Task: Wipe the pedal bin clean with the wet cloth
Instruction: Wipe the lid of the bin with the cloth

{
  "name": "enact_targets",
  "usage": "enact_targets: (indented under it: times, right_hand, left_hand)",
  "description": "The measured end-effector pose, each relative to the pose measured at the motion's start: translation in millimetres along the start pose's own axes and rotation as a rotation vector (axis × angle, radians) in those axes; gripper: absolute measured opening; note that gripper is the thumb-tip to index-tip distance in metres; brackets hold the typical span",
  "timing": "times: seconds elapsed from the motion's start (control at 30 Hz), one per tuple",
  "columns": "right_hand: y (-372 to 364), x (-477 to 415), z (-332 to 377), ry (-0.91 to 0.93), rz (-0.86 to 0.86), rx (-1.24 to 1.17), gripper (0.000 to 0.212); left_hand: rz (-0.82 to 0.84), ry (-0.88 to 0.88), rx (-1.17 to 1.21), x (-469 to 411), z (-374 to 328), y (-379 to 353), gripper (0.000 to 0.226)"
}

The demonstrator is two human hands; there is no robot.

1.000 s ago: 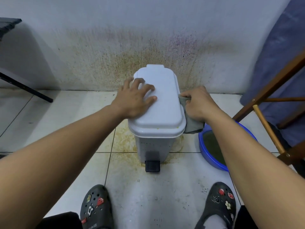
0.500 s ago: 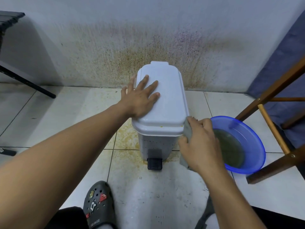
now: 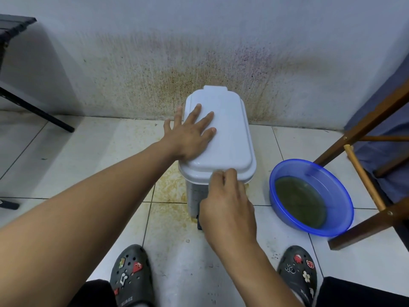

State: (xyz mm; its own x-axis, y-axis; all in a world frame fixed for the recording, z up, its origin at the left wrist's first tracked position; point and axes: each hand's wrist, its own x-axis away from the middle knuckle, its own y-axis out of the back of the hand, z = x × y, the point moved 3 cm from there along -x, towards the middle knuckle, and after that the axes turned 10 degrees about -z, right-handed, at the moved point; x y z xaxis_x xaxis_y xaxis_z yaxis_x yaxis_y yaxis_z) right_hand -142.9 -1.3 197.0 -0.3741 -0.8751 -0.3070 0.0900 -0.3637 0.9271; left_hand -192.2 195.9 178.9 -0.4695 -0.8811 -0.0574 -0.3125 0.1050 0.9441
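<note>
The white pedal bin [image 3: 230, 138] stands on the tiled floor against a stained wall, its lid down. My left hand [image 3: 190, 134] lies flat on the left side of the lid, fingers straight and spread. My right hand [image 3: 228, 204] is at the bin's front, its curled fingers against the front rim of the lid. The wet cloth is almost wholly hidden under that hand. Only a sliver of the black pedal [image 3: 199, 224] shows at the hand's left edge.
A blue basin [image 3: 338, 196] of murky greenish water sits on the floor right of the bin. A wooden chair frame [image 3: 365, 185] stands just beyond it. A black table leg [image 3: 37, 111] slants at the far left. My shoes [image 3: 130, 275] are near the bottom edge. Yellow-brown stains surround the bin.
My right hand, with the cloth, has moved from the lid's right side round the front corner to its front rim. My left hand has flattened, fingers straighter, on the lid.
</note>
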Motion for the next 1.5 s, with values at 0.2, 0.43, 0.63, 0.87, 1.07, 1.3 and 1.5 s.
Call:
enact_targets:
  times: [0.2,0.43,0.63,0.87,1.07,1.3,1.5]
  right_hand:
    - [-3.3,-0.4,19.5,0.063,0.036,-0.016,0.037]
    - [-1.0,-2.1,26.6,0.162,0.085,-0.012,0.046]
    - [8.1,-9.2,-2.8,0.166,0.121,0.016,0.047]
    - [24.1,-20.8,-50.6,-0.021,0.104,-0.011,0.033]
    - [3.5,4.2,-18.7,0.038,0.036,0.007,0.059]
    - [-6.4,-12.3,52.3,0.247,0.055,0.122,0.049]
    - [-9.0,-44.5,90.1,0.177,0.234,0.042,0.038]
  left_hand:
    - [-0.001,0.004,0.014,0.2,-0.2,0.2,0.061]
    - [0.007,0.001,0.015,0.0,1.3,1.1,0.061]
    - [0.031,-0.011,-0.002,-0.3,0.3,3.0,0.061]
    - [0.054,-0.017,-0.010,-4.0,2.4,4.1,0.062]
    - [0.000,-0.102,-0.082,-11.8,8.2,17.2,0.055]
    - [0.013,-0.185,-0.195,-11.3,8.1,13.8,0.059]
    - [0.072,-0.177,-0.151,-17.2,12.3,9.6,0.059]
